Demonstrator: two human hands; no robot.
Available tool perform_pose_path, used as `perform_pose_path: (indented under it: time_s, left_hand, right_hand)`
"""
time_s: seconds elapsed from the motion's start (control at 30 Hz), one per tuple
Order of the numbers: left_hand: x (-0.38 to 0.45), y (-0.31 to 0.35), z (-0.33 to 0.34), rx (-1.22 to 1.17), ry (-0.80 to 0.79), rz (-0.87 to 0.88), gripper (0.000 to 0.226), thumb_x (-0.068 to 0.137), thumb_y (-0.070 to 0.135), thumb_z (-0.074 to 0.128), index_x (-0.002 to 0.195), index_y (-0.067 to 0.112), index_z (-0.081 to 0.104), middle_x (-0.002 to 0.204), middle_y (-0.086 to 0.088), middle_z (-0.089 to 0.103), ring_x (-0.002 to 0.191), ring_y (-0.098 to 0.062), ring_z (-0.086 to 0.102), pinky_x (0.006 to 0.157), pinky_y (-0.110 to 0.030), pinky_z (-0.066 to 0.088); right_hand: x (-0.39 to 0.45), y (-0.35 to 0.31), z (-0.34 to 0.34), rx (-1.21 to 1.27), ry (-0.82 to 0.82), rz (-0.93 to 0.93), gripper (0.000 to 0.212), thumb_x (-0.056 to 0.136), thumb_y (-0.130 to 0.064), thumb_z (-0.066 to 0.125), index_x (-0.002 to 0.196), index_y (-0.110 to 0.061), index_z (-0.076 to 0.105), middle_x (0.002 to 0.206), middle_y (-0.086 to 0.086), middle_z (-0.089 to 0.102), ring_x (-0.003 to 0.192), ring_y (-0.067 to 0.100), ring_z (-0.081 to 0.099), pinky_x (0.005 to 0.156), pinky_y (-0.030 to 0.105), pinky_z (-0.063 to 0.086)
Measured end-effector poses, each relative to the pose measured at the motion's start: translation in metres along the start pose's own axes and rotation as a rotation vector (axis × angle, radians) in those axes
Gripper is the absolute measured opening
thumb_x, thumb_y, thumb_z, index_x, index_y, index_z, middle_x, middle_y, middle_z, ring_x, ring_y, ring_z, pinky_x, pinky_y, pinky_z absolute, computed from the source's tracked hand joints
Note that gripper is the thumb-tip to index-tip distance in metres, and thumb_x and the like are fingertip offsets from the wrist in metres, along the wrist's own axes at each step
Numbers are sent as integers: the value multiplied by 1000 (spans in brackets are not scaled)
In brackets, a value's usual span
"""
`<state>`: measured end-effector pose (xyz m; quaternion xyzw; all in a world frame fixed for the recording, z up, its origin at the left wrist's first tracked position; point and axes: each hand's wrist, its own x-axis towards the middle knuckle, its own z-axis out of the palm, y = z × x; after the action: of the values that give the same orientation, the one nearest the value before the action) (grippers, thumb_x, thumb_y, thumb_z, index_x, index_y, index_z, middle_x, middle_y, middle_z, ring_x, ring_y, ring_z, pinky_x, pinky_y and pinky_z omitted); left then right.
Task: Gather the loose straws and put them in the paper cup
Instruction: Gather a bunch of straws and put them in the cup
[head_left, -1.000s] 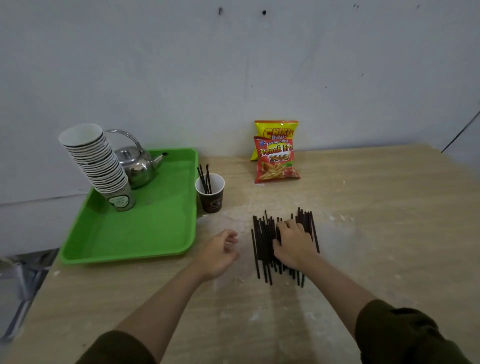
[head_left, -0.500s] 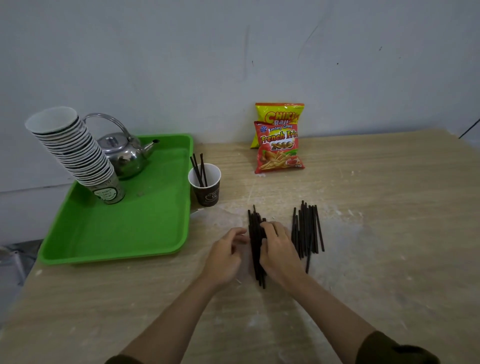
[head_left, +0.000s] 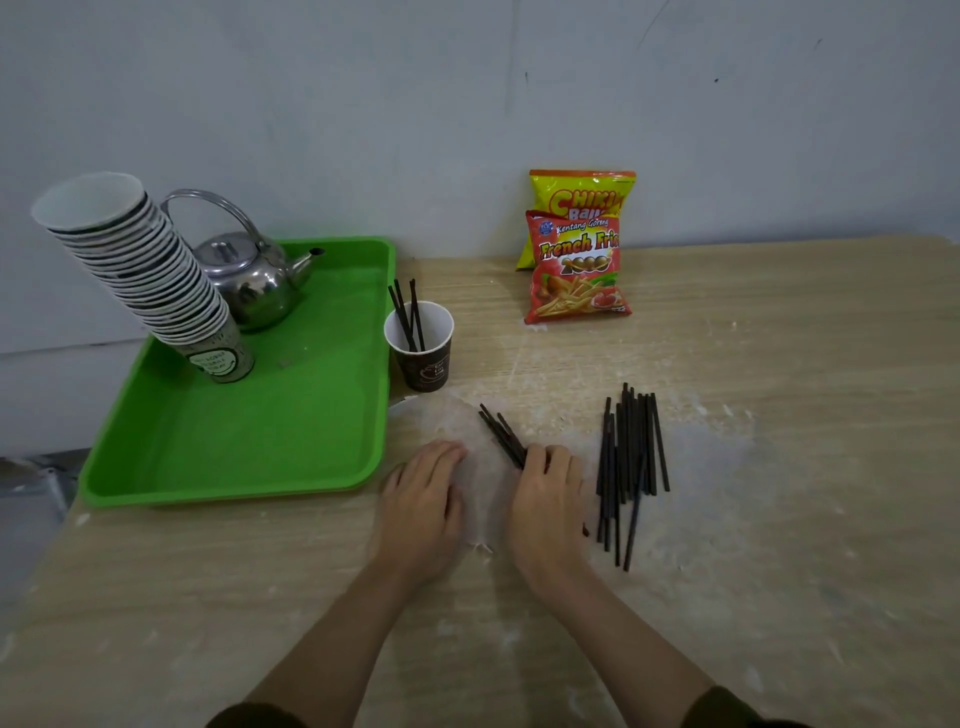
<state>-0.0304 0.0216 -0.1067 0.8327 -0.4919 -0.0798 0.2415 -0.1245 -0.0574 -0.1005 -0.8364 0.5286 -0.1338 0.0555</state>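
A pale wooden surface (head_left: 779, 364) meets a grey wall. The right hand (head_left: 545, 499) has its fingers closed around a small straw bundle (head_left: 501, 434); the left hand (head_left: 423, 499) rests slack. Loose straws (head_left: 631, 452) lie just right, the paper cup (head_left: 420, 345) stands beside a green tray (head_left: 234, 431).

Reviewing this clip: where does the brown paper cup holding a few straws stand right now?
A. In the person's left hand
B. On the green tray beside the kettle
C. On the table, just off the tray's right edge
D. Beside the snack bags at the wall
C: the paper cup stands on the bare table, just right of the green tray, untouched by either hand.
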Motion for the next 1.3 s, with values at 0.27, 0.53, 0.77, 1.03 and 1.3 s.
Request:
perform_pose_path:
  time_s: [0.27,0.53,0.77,1.03,1.3]
  left_hand:
    - [-1,0,0,29,55,-161,64,76,42,29,132,11,32,142,-9,39,134,-23,30,103,-47,33]
    - [0,0,0,40,25,-175,70,74,46,23,135,12,27,146,-6,32,136,-20,24,107,-44,27]
    - [0,-2,0,47,20,-169,69,75,46,22,135,13,27,146,-6,33,136,-20,24,108,-43,26]
    - [0,-1,0,37,37,-173,66,73,42,28,132,13,32,141,-6,40,134,-21,30,105,-44,30]
    - [3,0,0,54,25,-164,65,74,42,26,133,15,31,142,-5,39,133,-20,30,106,-45,27]
  right_hand:
    - [-6,-11,3,-102,52,44,24,75,3,33,73,-8,53,69,9,57,61,23,53,52,30,44]
    - [-6,-12,8,-125,101,28,21,78,2,32,73,-10,48,66,7,55,61,23,54,52,30,44]
    - [-6,-13,-1,-96,-49,56,22,77,4,34,71,-9,50,68,8,55,60,22,53,53,30,43]
    - [24,-3,-37,830,-223,65,10,95,-10,39,102,-17,41,75,-3,49,64,10,51,57,18,42]
    - [35,9,-34,1105,25,10,9,93,-5,46,101,-7,47,72,-8,52,58,-10,49,59,3,40]
